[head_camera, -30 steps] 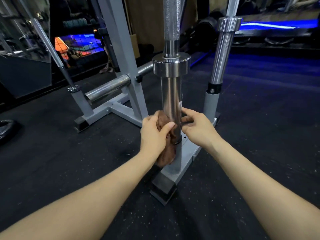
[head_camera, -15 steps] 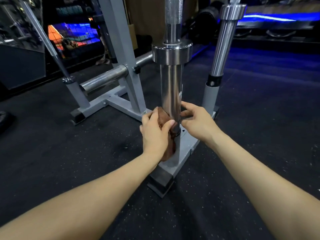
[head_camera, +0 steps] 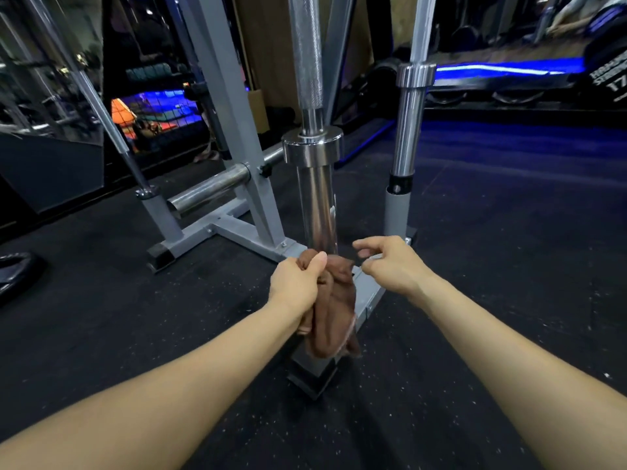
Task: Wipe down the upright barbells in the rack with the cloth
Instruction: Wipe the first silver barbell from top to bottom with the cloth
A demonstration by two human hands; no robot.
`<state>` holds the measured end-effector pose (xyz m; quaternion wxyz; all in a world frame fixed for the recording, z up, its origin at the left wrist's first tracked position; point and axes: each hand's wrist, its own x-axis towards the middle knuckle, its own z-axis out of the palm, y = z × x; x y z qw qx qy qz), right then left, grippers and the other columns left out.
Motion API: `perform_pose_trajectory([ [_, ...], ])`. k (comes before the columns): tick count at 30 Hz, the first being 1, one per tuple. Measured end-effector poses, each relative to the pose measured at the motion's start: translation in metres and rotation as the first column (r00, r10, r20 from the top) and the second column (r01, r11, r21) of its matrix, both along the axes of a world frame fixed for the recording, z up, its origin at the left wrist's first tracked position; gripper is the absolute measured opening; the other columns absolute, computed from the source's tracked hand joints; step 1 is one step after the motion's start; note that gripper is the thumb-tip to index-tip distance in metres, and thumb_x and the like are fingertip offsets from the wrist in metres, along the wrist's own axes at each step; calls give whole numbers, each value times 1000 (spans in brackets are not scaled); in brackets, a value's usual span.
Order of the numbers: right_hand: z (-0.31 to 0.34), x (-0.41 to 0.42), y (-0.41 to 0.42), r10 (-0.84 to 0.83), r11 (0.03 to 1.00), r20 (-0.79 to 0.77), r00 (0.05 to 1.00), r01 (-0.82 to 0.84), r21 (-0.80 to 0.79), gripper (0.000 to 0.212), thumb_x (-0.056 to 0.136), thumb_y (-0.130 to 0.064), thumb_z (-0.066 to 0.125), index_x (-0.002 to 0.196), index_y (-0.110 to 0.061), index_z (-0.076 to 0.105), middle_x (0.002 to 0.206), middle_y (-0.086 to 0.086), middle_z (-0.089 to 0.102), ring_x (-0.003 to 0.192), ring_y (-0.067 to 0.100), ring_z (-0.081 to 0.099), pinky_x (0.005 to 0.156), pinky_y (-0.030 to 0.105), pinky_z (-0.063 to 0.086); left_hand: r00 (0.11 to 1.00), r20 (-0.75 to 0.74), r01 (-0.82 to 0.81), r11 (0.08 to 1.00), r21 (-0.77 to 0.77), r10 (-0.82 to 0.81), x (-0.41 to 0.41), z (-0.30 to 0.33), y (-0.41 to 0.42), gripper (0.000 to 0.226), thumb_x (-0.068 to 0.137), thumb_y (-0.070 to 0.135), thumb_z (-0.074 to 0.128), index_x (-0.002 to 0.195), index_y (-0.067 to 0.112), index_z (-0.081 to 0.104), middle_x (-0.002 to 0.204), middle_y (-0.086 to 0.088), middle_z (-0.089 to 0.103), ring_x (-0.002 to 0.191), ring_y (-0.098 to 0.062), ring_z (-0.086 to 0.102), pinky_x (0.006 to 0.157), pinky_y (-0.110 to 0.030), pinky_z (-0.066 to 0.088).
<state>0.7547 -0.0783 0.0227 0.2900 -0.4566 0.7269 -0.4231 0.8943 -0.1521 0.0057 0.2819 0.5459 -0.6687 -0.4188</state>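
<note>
A chrome barbell [head_camera: 316,198] stands upright in the grey rack [head_camera: 237,228] right in front of me. My left hand [head_camera: 298,286] grips a bunched brown cloth [head_camera: 334,317] just in front of the bar's lowest part; the cloth hangs down below my fist. My right hand [head_camera: 390,262] hovers to the right of the bar, off the metal, fingers loosely curled and holding nothing. A second upright barbell [head_camera: 409,130] stands in a grey sleeve to the right, and a thinner bar [head_camera: 101,106] leans at the left.
A horizontal chrome peg [head_camera: 207,189] sticks out from the rack's post at the left. The rack's base foot [head_camera: 315,381] ends in a black cap near my arms. Black rubber flooring [head_camera: 509,266] surrounds the rack. A black weight plate [head_camera: 17,269] lies at the far left.
My right hand has let go of the barbell sleeve and moved off to the right. My left hand has pulled the cloth down and back from the sleeve, so more cloth hangs free.
</note>
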Motion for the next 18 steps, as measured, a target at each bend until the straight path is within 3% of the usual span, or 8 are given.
perform_pose_trajectory([
  [3, 11, -5, 10, -44, 994, 33, 998, 47, -97, 32, 91, -9, 58, 123, -9, 62, 109, 6, 66, 101, 16, 60, 85, 21, 44, 984, -114, 141, 990, -2, -140, -10, 19, 17, 38, 90, 49, 54, 91, 13, 65, 93, -5, 70, 92, -26, 66, 90, -44, 51],
  [7, 20, -10, 21, -29, 988, 221, 975, 62, -141, 28, 92, -32, 61, 108, -10, 69, 84, 3, 69, 70, 6, 61, 59, 15, 44, 912, -367, 222, 973, 68, -182, -22, 34, 29, 29, 93, 39, 55, 104, 13, 59, 102, -13, 69, 96, -27, 67, 92, -49, 51],
  [9, 20, -14, 25, -20, 994, 315, 949, 52, -93, 35, 90, -38, 62, 114, -12, 65, 93, 13, 71, 76, 14, 66, 64, 26, 50, 864, -486, 225, 965, 137, -132, -25, 39, 30, 26, 96, 31, 53, 109, 9, 56, 105, -17, 68, 95, -29, 67, 89, -47, 53],
  [11, 17, -19, 30, -42, 997, 314, 949, 62, -54, 40, 85, -29, 70, 119, -9, 60, 108, 13, 69, 98, 25, 66, 87, 38, 53, 819, -570, 254, 932, 259, -64, -26, 42, 28, 28, 97, 30, 52, 112, 7, 55, 105, -18, 68, 93, -30, 68, 83, -45, 55],
  [12, 16, -22, 32, -51, 996, 312, 949, 72, -57, 35, 83, -22, 73, 113, -7, 61, 107, 12, 69, 98, 26, 66, 90, 38, 52, 802, -596, 290, 891, 348, -28, -26, 41, 25, 33, 96, 33, 52, 115, 7, 56, 106, -19, 69, 95, -32, 68, 82, -46, 56],
  [15, 12, -29, 38, -123, 984, 372, 920, 160, -71, 9, 83, -11, 72, 85, -9, 63, 82, 9, 67, 76, 21, 60, 72, 32, 49, 821, -570, 371, 769, 521, -10, -25, 38, 26, 41, 92, 42, 53, 112, 8, 66, 107, -19, 70, 101, -35, 66, 89, -49, 52],
  [18, 10, -37, 43, -172, 974, 466, 868, 220, -50, 14, 87, -9, 67, 76, -11, 59, 71, 7, 62, 65, 18, 56, 62, 27, 45, 862, -505, 329, 798, 505, -36, -32, 31, 29, 29, 92, 31, 51, 91, 10, 71, 89, -13, 72, 85, -31, 67, 84, -41, 53],
])
